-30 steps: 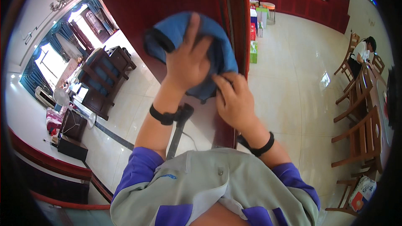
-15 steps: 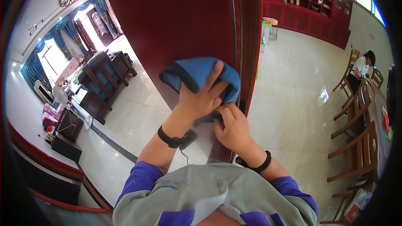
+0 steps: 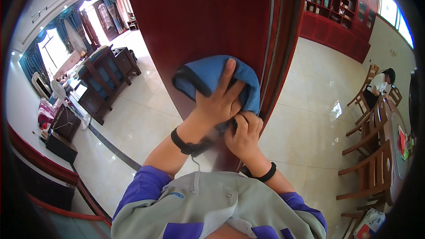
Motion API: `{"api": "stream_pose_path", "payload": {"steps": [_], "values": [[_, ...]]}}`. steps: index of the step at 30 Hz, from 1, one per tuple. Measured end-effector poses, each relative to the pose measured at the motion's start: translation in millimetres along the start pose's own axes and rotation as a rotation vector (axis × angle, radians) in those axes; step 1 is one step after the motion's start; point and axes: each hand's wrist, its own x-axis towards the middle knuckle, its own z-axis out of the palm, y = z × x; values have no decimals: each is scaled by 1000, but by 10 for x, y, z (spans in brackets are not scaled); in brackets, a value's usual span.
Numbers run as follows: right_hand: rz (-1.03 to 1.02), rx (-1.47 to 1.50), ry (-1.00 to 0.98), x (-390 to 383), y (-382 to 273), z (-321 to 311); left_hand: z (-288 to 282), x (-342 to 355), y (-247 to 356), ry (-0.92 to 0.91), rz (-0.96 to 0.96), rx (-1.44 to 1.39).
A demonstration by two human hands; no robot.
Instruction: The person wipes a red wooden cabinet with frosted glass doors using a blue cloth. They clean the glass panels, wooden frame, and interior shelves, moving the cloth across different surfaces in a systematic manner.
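Note:
A blue cloth (image 3: 206, 71) with a dark border lies bunched against a dark red wooden door panel (image 3: 201, 15). My left hand (image 3: 220, 102) presses it to the panel; two fingers stretch over the front, while a dark-edged fold hides the others. Just below and to the right, my right hand (image 3: 244, 135) has its fingers curled in at the cloth's lower edge, close to the panel's side edge. What its fingertips pinch is mostly hidden, though a dark bit of cloth shows beside them. Both wrists wear black bands, and a small dark device with a cord hangs at the left one.
Along the panel's right side runs a door frame (image 3: 283, 53). To the right, wooden chairs (image 3: 369, 168) line a table (image 3: 400, 146), where a person (image 3: 380, 84) sits. A red cabinet (image 3: 332, 31) stands behind. Leftward are a wooden sofa (image 3: 104, 77) and a white fan (image 3: 59, 90).
My view has shifted, so the panel and frame appear farther right. My hands and the cloth have moved slightly across the panel, away from its right edge. Both hands keep their hold.

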Motion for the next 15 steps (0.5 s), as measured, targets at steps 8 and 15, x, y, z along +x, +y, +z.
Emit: {"api": "stream_pose_path", "payload": {"steps": [8, 15], "values": [[-75, -116, 29, 757, -92, -188, -178, 600, -261, -128, 54, 104], [-98, -273, -5, 1097, -146, -169, -8, 746, -368, 140, 4, 105]]}}
